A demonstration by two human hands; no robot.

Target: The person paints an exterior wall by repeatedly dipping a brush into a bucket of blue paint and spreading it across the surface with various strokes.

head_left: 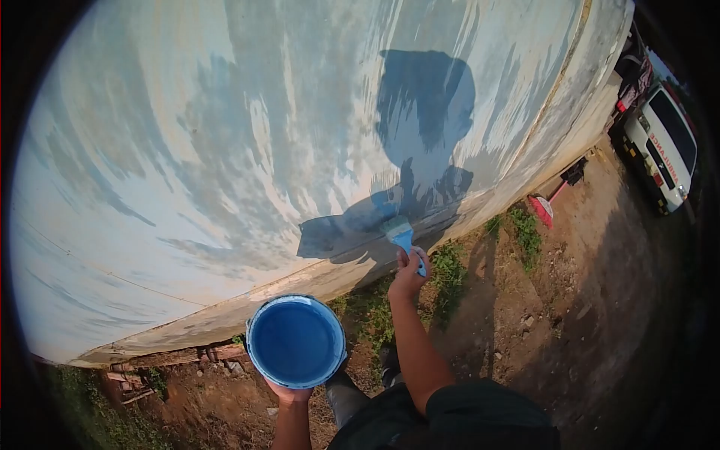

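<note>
My right hand [409, 274] is closed round the blue handle of a paintbrush [401, 234]. The brush's bristles meet the wall [225, 150], which is streaked with pale blue and whitish paint. A paint bucket [251, 341] is held up by my left hand [289, 391] at its near side, with most of the fingers hidden beneath it. Blue paint [294, 341] lies inside the bucket, and its rim is smeared with paint. The shadow of my head and arms falls on the wall around the brush.
Bare dirt ground [577, 322] with stones runs along the wall's foot. Green weeds [450, 277] grow by my feet. A red dustpan-like object [541, 211] lies to the right, and a white ambulance [664, 146] is parked beyond. Bricks or wood pieces [127, 382] lie at the lower left.
</note>
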